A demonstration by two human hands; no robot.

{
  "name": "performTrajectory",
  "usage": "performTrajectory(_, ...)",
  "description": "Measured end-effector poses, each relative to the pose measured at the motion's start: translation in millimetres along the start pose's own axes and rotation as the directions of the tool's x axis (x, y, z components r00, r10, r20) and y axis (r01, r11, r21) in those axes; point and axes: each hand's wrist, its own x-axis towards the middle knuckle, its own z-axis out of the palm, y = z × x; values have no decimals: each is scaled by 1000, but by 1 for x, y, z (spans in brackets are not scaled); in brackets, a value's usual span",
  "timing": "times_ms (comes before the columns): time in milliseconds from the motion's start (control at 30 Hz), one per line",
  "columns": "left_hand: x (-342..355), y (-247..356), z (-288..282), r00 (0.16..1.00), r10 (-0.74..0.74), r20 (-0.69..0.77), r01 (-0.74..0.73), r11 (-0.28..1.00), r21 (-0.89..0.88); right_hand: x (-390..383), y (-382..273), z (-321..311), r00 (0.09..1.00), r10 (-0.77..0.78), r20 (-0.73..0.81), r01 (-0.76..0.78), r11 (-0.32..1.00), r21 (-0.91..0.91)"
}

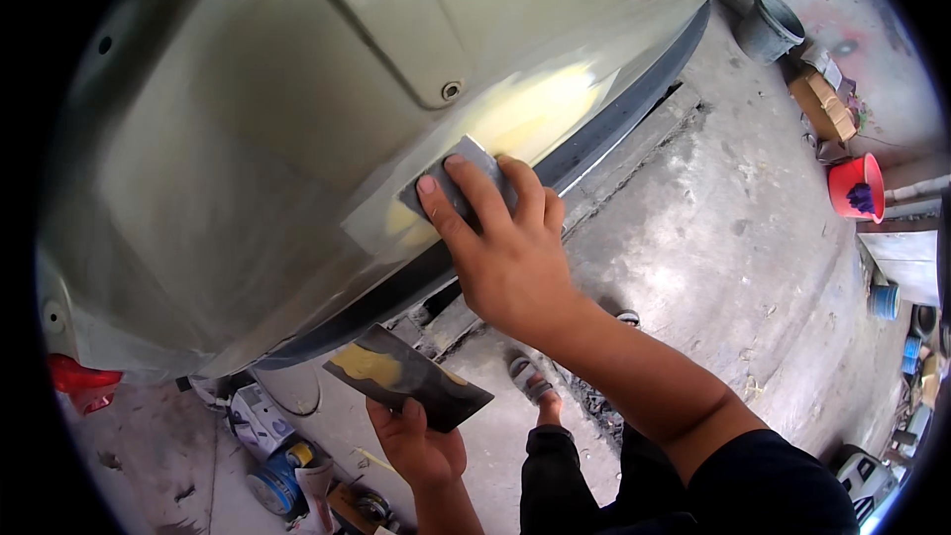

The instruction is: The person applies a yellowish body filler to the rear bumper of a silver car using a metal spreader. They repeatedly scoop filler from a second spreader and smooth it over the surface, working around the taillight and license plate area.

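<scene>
A: Nearest us, at seven o'clock, the left hand [421,446] pinches a dark, flat rectangular board [451,398] smeared with yellow paste [365,365]!

B: And it hangs over the grey concrete floor [693,208]. A loose thumb, and that board could slip, paste and all.

A: To the centre: the right hand [515,258], fingers spread, holds a grey, flat rectangular piece [456,196] against a curved, greenish-beige panel [248,139].

B: Watch that grip! Uneven finger pressure could dig a corner in and score the pale-yellow patch [550,109] at one o'clock.

A: Beside the patch, a dark curved strip [649,94] follows the panel's edge.

B: Overshoot there, and it could get smeared. Farther out?

A: A pinkish-red bucket [845,186] at three, a round grey bucket [765,38] at two, both well apart from the hands.
</scene>
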Motion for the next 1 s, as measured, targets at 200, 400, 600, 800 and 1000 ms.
performTrajectory(200,-1,1,3,1000,21,14,-21,1000,3,-3,8,-33,994,26,104,-30,999,38)
performTrajectory(400,-5,-4,6,1000,-2,-22,2,1000,-3,18,45,-47,988,126,-84,-124,992,32)
performTrajectory(600,-5,-9,11,1000,-13,-19,13,1000,2,26,44,-26,988,87,-124,-83,996,38)
performTrajectory(800,-3,-15,10,999,-20,-41,22,999,45,5,38,-20,998,66,-11,-67,996,-52)
performTrajectory(1000,-5,-16,15,999,-22,-41,25,997,72,17,71,-51,987,122,-105,-122,992,9)
